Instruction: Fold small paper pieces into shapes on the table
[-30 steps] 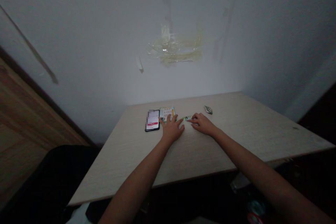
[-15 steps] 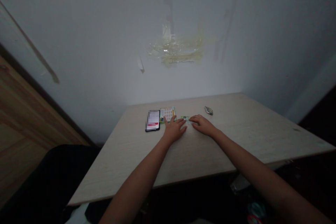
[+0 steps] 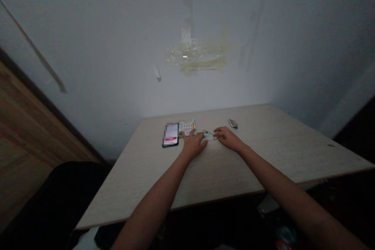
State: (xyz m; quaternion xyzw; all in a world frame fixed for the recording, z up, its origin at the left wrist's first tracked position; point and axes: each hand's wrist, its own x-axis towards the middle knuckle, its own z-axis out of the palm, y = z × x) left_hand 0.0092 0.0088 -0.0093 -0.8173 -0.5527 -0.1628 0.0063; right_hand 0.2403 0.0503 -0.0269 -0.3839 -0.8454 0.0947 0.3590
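A small piece of green and white printed paper (image 3: 209,136), its outline roughly triangular, lies on the table between my hands. My left hand (image 3: 193,144) rests with its fingers spread; its thumb and index finger touch the paper's left end. Its other fingers reach the lower edge of a printed sheet (image 3: 186,126), which has rows of small pictures. My right hand (image 3: 227,138) has its fingers bent together at the paper's right corner, holding it there. Its fingertips partly hide that corner.
A phone (image 3: 170,134) with a lit screen lies left of the printed sheet. Farther back on the right sits a small folded paper piece (image 3: 233,124). The pale wooden table (image 3: 140,179) meets a wall (image 3: 117,47) with old tape (image 3: 202,60) on it.
The paper between my hands shows as a wider, triangular shape now instead of a narrow strip. My left fingers have drawn closer in, and my right fingers have shifted slightly along its right end.
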